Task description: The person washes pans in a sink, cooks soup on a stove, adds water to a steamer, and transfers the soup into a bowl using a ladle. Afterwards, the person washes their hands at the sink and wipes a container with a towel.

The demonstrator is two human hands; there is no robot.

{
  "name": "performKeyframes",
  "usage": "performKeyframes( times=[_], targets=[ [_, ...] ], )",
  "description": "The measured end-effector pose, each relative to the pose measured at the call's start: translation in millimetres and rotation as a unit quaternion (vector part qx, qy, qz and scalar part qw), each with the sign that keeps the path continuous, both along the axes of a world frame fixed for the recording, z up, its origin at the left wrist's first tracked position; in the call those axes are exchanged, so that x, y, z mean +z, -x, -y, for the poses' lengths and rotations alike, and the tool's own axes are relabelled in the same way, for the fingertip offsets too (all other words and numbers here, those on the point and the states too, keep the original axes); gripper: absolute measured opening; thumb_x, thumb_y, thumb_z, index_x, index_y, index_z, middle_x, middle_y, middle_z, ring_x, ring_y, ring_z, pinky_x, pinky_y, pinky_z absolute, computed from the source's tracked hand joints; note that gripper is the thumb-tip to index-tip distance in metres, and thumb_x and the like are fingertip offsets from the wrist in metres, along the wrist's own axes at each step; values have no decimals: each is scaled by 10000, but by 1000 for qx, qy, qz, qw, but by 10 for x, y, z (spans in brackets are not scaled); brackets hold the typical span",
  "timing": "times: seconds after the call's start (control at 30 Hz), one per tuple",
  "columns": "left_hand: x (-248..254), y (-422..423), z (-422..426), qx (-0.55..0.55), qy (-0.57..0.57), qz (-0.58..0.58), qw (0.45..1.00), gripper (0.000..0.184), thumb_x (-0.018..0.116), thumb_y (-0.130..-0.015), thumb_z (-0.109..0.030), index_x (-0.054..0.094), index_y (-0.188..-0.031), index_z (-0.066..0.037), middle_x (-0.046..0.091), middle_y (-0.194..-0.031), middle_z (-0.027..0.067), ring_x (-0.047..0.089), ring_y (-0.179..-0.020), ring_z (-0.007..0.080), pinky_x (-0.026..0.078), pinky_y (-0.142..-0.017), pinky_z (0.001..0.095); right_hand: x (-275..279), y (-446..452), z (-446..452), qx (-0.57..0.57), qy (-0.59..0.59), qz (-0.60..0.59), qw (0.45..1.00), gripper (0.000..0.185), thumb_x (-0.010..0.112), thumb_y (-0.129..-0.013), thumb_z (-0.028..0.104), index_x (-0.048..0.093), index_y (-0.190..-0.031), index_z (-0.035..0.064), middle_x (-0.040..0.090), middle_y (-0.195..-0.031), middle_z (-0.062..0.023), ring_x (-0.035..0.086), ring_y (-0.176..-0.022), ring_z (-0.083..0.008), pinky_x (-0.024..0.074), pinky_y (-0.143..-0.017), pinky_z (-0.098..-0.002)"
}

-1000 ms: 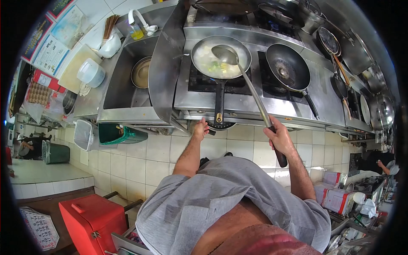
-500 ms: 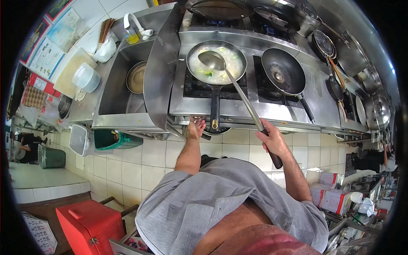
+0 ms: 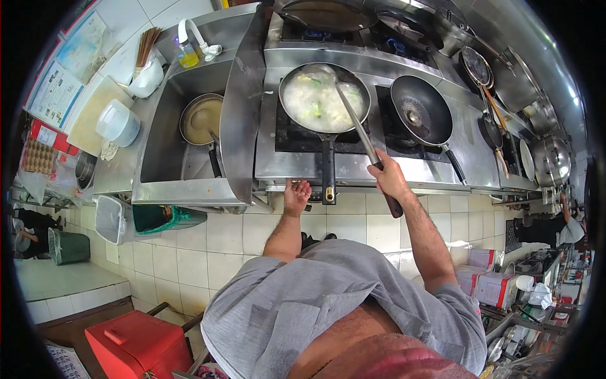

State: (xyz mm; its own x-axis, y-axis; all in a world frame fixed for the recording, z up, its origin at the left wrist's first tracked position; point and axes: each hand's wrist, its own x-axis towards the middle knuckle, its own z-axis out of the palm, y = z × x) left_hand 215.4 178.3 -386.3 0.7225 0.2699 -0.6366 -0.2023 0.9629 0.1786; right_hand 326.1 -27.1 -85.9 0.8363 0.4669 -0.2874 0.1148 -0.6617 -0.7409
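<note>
My right hand (image 3: pixel 391 179) is closed around the dark handle of a long metal ladle (image 3: pixel 358 125). The ladle's bowl sits at the far side of a frying pan (image 3: pixel 327 139), partly sunk in a pale, steaming liquid (image 3: pixel 312 104) with green and yellowish pieces. This pan rests on the front left burner with its black handle towards me. Left of that handle, my left hand (image 3: pixel 297 197) is at the stove's front edge, palm up and fingers extended, with nothing visible in it. Whether its fingertips touch the edge I cannot tell.
A second black frying pan (image 3: pixel 421 114) stands on the burner to the right. Beyond a metal divider (image 3: pixel 245 107), a pan of brownish liquid (image 3: pixel 203 120) lies in the sink (image 3: pixel 183 174). Blue flames burn under the rear pans. A red box (image 3: pixel 139 344) stands behind me, left.
The ladle's bowl has moved from above the liquid down into it, towards the far side. My right hand has shifted forward and slightly left. More steam rises.
</note>
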Motion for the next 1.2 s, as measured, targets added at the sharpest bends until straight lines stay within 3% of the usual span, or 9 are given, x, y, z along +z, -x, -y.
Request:
performKeyframes(
  times=[0.27, 0.5, 0.73, 0.83, 0.9, 1.0, 1.07, 1.13, 1.2],
  targets=[
    [-127, -6, -57, 15, 12, 13, 1000, 261, 500, -878, -296, 512, -924, -39, 545, -854, 81, 528, -826, 213, 437, -799, 379, 204, 288, 435, 24, 24, 79, 996, 504, 594, -794, 115, 404, -1241, -20, 573, -751, -156, 571, -690, -205, 452, -660, -328],
    [-165, -8, -90, 8, -28, 26, 999, 129, 480, -890, -184, 539, -891, -69, 553, -813, 54, 544, -767, 195, 461, -757, 365, 184, 446, 558, -84, -120, -17, 989, 525, 570, -817, 85, 356, -1293, 25, 500, -648, -25, 451, -427, -59, 366, -340, -222],
    [-187, -72, -76, 15, -62, -20, 998, 129, 465, -892, -149, 542, -894, -45, 580, -837, 86, 555, -744, 202, 469, -732, 336, 180, 518, 697, -104, -157, -55, 981, 542, 567, -816, 75, 332, -1299, 4, 471, -624, -13, 449, -422, -64, 379, -345, -223],
    [-273, -202, -32, -30, -195, -149, 969, 85, 489, -877, -149, 541, -885, -82, 570, -823, 48, 546, -705, 176, 470, -662, 304, 183, 521, 711, -101, -154, -53, 981, 541, 565, -817, 74, 330, -1299, 6, 458, -616, -10, 449, -426, -63, 377, -344, -225],
    [-377, -291, 21, 5, -379, -221, 899, 59, 580, -817, -85, 549, -778, -116, 533, -717, -14, 498, -588, 110, 438, -509, 268, 164, 517, 723, -94, -156, -51, 982, 538, 564, -817, 74, 331, -1297, 5, 465, -621, -14, 455, -435, -64, 378, -344, -225],
    [-209, -237, 157, -9, -313, -218, 924, 96, 596, -807, -50, 529, -771, -109, 533, -715, -18, 482, -555, 114, 411, -465, 267, 227, 547, 714, -94, -173, -61, 979, 527, 565, -817, 72, 341, -1289, 1, 474, -629, -18, 456, -436, -64, 377, -341, -224],
    [-146, -166, 252, -78, -329, -203, 919, 99, 564, -857, -184, 547, -887, -91, 575, -786, 8, 538, -620, 157, 459, -547, 303, 236, 548, 772, -84, -184, -56, 978, 521, 567, -814, 67, 350, -1283, 2, 478, -619, -15, 454, -425, -64, 374, -336, -221],
    [225, -100, 386, -217, -148, -51, 964, 325, 499, -885, -354, 523, -1043, -72, 597, -881, 47, 580, -701, 208, 482, -666, 352, 205, 571, 815, -89, -211, -73, 971, 516, 574, -811, 64, 361, -1277, 7, 475, -598, -9, 452, -414, -64, 370, -333, -218],
    [1182, 58, 549, -206, -45, 110, 971, 406, 495, -863, -440, 536, -954, -46, 563, -808, 65, 566, -722, 205, 481, -711, 348, 197, 601, 848, -105, -234, -87, 963, 559, 600, -790, 44, 343, -1284, -5, 476, -579, -6, 456, -412, -67, 373, -333, -219]
  ],
)
